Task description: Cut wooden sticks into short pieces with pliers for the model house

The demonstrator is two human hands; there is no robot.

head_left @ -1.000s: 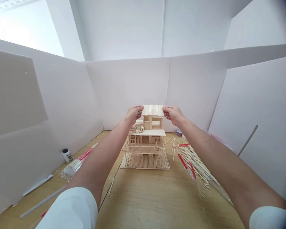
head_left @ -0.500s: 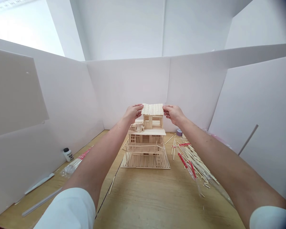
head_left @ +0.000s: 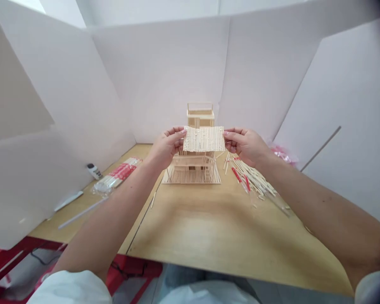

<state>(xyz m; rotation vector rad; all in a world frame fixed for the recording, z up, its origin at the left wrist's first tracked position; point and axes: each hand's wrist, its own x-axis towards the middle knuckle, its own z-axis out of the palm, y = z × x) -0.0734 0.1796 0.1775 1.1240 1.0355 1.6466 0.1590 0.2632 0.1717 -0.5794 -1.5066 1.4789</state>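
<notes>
Between my hands is a roof panel [head_left: 204,140] made of thin wooden sticks laid side by side, with small pale lumps on its face. My left hand [head_left: 169,145] pinches its left edge, and my right hand [head_left: 243,143] pinches the right edge. Behind the panel stands a stick-built model house [head_left: 196,166] on a slatted base. Its top storey shows a bare frame without a roof above the panel, while the middle floors are partly hidden by it.
Loose sticks [head_left: 256,177] and red-marked wrappers lie right of the house. At left are a packet of sticks [head_left: 118,173], a small white bottle [head_left: 94,171] with a black cap and a clear rod [head_left: 80,213]. White panels [head_left: 164,76] enclose the wooden table [head_left: 190,228].
Both hands have lifted the roof panel off the top of the house and brought it nearer to me. The view has tilted downward, so the table's front edge now shows.
</notes>
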